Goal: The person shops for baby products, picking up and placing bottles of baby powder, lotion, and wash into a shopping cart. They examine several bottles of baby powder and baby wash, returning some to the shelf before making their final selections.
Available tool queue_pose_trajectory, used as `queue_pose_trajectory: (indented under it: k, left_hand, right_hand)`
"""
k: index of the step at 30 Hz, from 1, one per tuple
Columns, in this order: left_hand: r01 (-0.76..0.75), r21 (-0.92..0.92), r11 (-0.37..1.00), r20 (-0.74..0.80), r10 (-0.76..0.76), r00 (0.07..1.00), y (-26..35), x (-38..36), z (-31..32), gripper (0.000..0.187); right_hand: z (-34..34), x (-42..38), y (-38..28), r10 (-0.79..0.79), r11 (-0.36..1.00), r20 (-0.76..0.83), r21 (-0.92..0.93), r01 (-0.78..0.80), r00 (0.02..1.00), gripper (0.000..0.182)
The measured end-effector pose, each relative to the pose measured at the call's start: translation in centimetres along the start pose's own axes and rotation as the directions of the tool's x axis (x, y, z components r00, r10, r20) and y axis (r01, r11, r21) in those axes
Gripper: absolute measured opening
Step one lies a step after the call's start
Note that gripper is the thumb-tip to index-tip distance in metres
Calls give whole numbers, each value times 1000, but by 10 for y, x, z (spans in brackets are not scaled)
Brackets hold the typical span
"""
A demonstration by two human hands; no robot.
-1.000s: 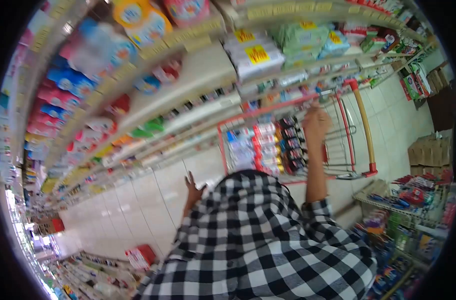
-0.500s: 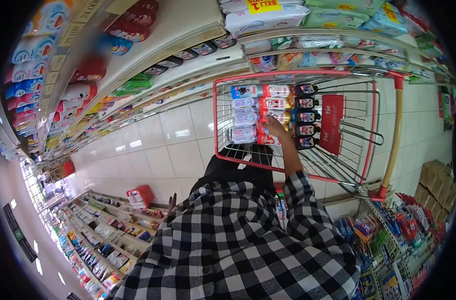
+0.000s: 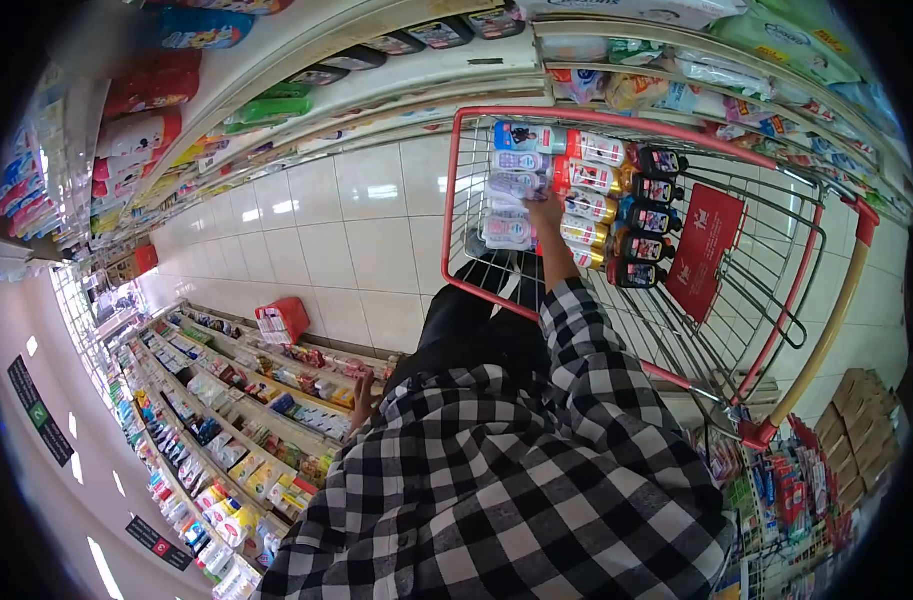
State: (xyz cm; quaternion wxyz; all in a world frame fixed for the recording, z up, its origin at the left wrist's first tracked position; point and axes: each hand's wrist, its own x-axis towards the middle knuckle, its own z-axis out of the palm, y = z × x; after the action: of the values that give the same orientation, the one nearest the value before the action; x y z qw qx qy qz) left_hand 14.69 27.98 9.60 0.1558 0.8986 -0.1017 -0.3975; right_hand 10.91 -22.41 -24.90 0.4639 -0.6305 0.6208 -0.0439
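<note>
My right hand (image 3: 545,214) reaches into the shopping cart (image 3: 454,210), its fingers closed at the cap end of a lavender bottle (image 3: 514,187). More lavender bottles (image 3: 507,231) and a blue bottle (image 3: 529,137) lie in the same column. Beside them lies a column of white-labelled bottles (image 3: 596,148) with red caps, partly covered by my hand and wrist. Dark bottles (image 3: 643,246) form another column to the right. At my other side, my left hand (image 3: 363,400) hangs near the low shelves with its fingers apart, holding nothing.
A red sign (image 3: 706,250) hangs inside the cart, whose handle (image 3: 824,345) is at the right. Shelves of bottles (image 3: 141,135) and wipes packs run along the top and left. A red basket (image 3: 282,321) stands on the tiled floor (image 3: 366,255). Brown cartons (image 3: 856,430) are at the right.
My right hand has shifted from the red-capped bottles to the lavender column. More of my left hand shows now. The view has turned, so the cart appears tilted and further right.
</note>
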Motion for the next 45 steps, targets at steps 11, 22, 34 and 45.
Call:
queue_pose_trajectory:
  k: [11,22,34,45]
  left_hand:
    - [-539,291,791,219,493,842,-43,57,-24,53]
    - [53,-207,977,165,-18,986,92,63,-26,45]
    - [-371,-494,786,111,481,870,304,134,-53,42]
    - [-338,-792,508,381,845,375,453,81,-77,47]
  right_hand:
    - [5,-20,-17,257,876,177,372,-307,950,50]
    - [-46,-36,-79,-117,954,28,281,105,993,42]
    - [-277,-140,-214,-295,780,278,622,62,914,33]
    - [-355,-246,-339,-524,599,14,717,356,852,34]
